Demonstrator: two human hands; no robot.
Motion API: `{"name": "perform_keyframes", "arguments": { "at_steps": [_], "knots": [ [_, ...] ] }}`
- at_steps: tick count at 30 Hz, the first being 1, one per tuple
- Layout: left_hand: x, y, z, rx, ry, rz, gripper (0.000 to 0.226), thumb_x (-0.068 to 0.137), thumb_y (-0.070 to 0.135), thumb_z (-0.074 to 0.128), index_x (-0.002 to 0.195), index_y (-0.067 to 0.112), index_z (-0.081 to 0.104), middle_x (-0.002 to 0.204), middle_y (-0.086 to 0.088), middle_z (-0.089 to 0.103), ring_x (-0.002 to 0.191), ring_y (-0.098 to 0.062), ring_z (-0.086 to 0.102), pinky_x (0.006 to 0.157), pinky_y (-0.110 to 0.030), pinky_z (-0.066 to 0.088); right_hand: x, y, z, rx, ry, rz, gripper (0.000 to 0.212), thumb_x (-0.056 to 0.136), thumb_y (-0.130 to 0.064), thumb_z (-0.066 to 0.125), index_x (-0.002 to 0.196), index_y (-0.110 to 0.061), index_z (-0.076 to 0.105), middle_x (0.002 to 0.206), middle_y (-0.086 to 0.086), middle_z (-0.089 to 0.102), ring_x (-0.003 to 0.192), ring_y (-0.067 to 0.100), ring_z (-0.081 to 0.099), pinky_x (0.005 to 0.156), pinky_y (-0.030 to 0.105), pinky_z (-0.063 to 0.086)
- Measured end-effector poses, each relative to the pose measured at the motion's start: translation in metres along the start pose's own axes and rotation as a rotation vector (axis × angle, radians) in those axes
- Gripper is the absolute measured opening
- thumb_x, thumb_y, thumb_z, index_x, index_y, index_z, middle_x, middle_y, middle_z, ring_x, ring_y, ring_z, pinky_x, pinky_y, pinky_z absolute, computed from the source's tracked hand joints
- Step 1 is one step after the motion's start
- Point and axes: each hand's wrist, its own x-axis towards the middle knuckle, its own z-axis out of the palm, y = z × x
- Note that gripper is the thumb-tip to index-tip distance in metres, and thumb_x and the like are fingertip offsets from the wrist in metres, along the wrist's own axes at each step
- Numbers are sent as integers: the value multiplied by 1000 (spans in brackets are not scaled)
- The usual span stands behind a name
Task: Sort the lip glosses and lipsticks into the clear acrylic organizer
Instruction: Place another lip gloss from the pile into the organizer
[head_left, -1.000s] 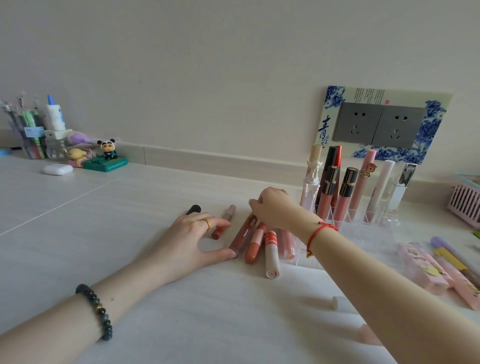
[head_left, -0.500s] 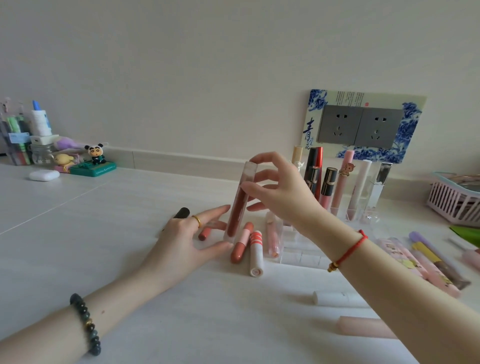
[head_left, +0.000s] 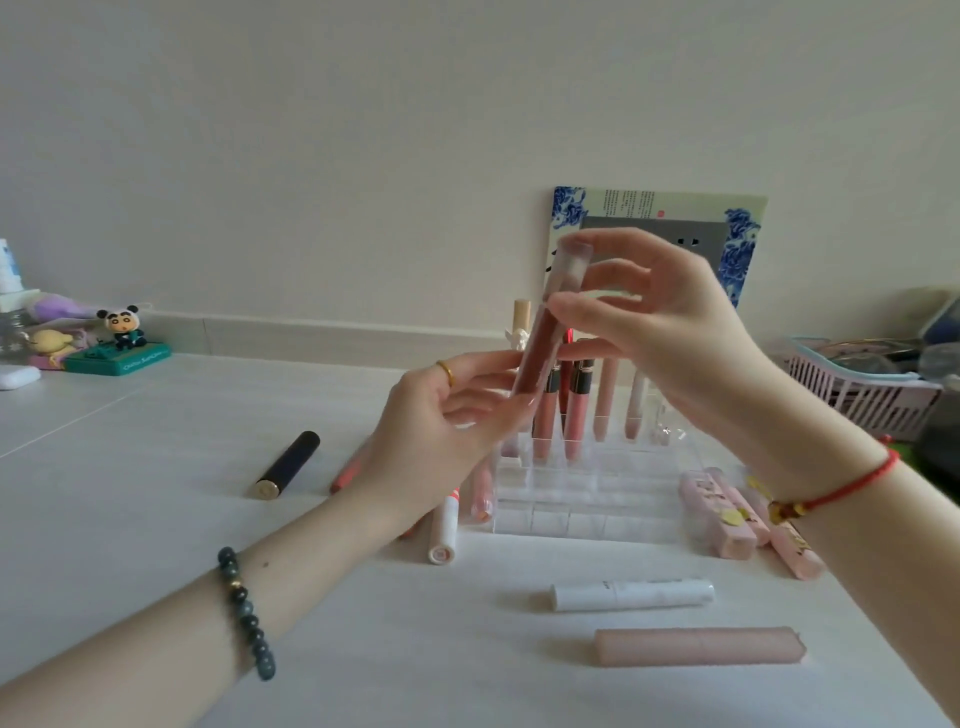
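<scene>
A long clear lip gloss tube with brown-red fill is held up in the air, nearly upright, above the clear acrylic organizer. My right hand pinches its upper part. My left hand holds its lower end between the fingertips. Several glosses and lipsticks stand in the organizer's back row. Loose on the table lie a black lipstick, a white tube with red stripes, a white tube and a pink tube.
Pink patterned boxes lie right of the organizer. A pink basket stands at the far right. Small figurines and bottles sit at the back left by the wall. A decorated socket plate hangs behind the organizer.
My right hand has lifted the brown-red gloss higher and to the right, over the organizer. My left hand has left the table and taken the tube's lower end.
</scene>
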Motion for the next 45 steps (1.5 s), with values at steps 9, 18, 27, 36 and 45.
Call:
{"name": "perform_keyframes", "arguments": {
  "at_steps": [9, 18, 27, 36, 45],
  "knots": [
    [25, 4, 59, 16, 64, 4, 22, 74, 14, 73, 89, 29, 66, 79, 9, 71, 69, -5, 66, 65, -16, 54, -6, 13, -42, -38, 94, -17, 32, 78, -4, 67, 97, -30, 61, 85, 4, 68, 78, 17, 71, 68, 31, 59],
    [27, -8, 84, 51, 32, -13, 24, 78, 13, 68, 89, 33, 62, 84, 13, 69, 65, -6, 62, 61, -18, 50, -1, 37, -56, -213, 92, 27, 36, 77, -3, 68, 104, -25, 57, 92, 8, 66, 76, 19, 70, 64, 33, 60],
    [19, -21, 85, 92, -73, 28, 41, 81, 11, 66, 119, 23, 56, 89, 35, 53, 81, 25, 52, 70, 1, 41, -2, 66, -57, -252, 105, 79, 36, 76, 1, 67, 102, -22, 58, 89, 6, 65, 78, 18, 68, 65, 35, 60],
    [14, -28, 84, 129, -87, 24, 45, 81, 15, 66, 96, 53, 46, 83, 40, 52, 81, 23, 54, 71, 1, 42, -5, 81, -54, -293, 68, 123, 34, 77, 3, 66, 103, -18, 57, 81, -1, 62, 74, 13, 66, 64, 32, 59],
    [13, -30, 83, 155, -124, 5, 46, 82, 13, 65, 82, 56, 47, 70, 50, 53, 80, 24, 54, 67, 2, 40, -7, 85, -54, -300, 54, 139, 35, 77, 1, 66, 102, -21, 57, 83, 2, 62, 74, 14, 65, 65, 33, 59]
  ]
}}
